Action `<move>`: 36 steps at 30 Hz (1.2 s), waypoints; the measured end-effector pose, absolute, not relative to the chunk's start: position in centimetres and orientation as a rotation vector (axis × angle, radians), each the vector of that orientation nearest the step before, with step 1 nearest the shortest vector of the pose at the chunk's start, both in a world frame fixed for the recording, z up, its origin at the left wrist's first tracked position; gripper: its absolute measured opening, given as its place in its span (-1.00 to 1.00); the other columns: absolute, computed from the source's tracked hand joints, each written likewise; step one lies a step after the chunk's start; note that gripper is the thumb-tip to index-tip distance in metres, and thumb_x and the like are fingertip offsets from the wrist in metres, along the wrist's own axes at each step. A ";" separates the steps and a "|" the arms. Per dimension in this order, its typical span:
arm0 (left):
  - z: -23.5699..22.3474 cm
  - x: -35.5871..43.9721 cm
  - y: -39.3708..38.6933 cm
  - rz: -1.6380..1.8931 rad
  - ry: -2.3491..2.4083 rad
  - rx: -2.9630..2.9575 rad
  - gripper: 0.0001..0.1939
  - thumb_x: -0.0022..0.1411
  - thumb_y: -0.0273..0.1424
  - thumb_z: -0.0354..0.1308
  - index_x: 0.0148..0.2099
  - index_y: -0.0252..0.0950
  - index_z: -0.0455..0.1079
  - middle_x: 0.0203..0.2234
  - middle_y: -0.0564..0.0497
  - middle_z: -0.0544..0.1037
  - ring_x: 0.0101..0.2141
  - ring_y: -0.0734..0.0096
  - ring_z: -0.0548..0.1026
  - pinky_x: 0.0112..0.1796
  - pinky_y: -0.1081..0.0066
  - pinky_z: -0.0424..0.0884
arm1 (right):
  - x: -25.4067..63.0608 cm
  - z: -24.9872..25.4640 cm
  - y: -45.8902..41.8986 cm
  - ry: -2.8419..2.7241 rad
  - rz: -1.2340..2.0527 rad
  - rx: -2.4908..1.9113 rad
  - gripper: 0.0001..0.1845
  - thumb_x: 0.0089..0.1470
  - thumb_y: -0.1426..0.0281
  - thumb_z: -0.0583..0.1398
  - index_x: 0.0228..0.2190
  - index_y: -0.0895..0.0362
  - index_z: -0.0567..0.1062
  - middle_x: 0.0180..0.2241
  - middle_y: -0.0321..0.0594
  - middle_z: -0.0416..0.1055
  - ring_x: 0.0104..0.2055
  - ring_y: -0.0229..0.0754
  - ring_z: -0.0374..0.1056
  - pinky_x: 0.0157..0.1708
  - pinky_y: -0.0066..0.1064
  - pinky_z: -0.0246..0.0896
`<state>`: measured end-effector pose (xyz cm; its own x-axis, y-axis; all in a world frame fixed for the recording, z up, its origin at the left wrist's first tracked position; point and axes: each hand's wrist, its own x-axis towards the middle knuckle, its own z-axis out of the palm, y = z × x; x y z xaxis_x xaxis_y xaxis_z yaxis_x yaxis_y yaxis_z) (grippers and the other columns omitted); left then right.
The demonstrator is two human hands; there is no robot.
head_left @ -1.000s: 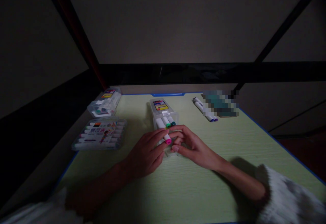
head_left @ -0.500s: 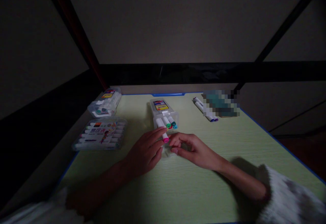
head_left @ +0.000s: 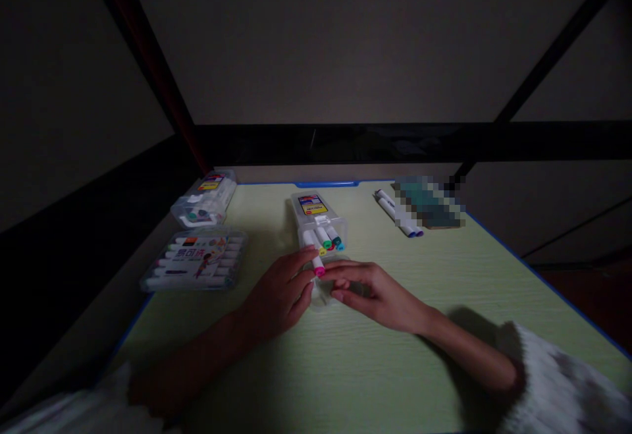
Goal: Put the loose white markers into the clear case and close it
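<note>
The left hand (head_left: 279, 292) has its fingers bent and nearly closed, pinching the pink pen (head_left: 317, 265). The pen sticks out of the front of the see-through box (head_left: 323, 220) (other colors poke out too). The right hand (head_left: 388, 294) has its fingertips by the pink end, with thumb and fingers a little apart. I cannot tell if they touch it.

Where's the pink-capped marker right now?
In the head view, the pink-capped marker is near the middle of the table, between the left hand and right hand, at the near, open end of the middle marker case.
</note>
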<state>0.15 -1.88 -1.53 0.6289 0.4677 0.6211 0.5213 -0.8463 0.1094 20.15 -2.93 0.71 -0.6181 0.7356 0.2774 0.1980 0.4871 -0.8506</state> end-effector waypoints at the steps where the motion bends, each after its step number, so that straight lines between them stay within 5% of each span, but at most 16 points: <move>1: -1.5 0.1 -1.9 -1.016 -0.835 -2.757 -0.85 0.16 -0.60 -0.03 -0.22 -0.40 0.32 -0.05 -0.22 0.36 0.02 0.27 0.29 -0.01 0.31 0.31 | 20.2 0.7 -2.9 -2.101 1.075 -0.767 -0.70 0.06 0.53 0.09 -0.14 0.12 0.42 -0.08 -0.17 0.35 -0.16 -0.30 0.30 -0.24 -0.46 0.22; 19: -1.1 0.2 -1.6 -0.842 -1.014 -2.744 -0.82 0.18 -0.57 -0.05 -0.33 -0.38 0.38 0.00 -0.13 0.36 -0.25 0.28 0.34 -0.21 0.26 0.34 | 20.2 0.4 -2.9 -2.163 1.004 -0.800 -0.68 0.04 0.54 0.09 -0.13 0.11 0.41 -0.04 -0.14 0.32 -0.07 -0.25 0.28 -0.14 -0.37 0.24; 36: -1.2 0.2 -1.5 -0.787 -1.011 -2.782 -0.82 0.18 -0.58 -0.08 -0.34 -0.38 0.36 0.07 -0.16 0.27 -0.21 0.26 0.37 -0.17 0.25 0.34 | 20.3 0.3 -3.2 -2.425 0.735 -0.854 -0.51 0.12 0.47 0.02 0.10 0.13 0.14 -0.18 -0.13 0.36 -0.20 -0.22 0.30 -0.14 -0.31 0.25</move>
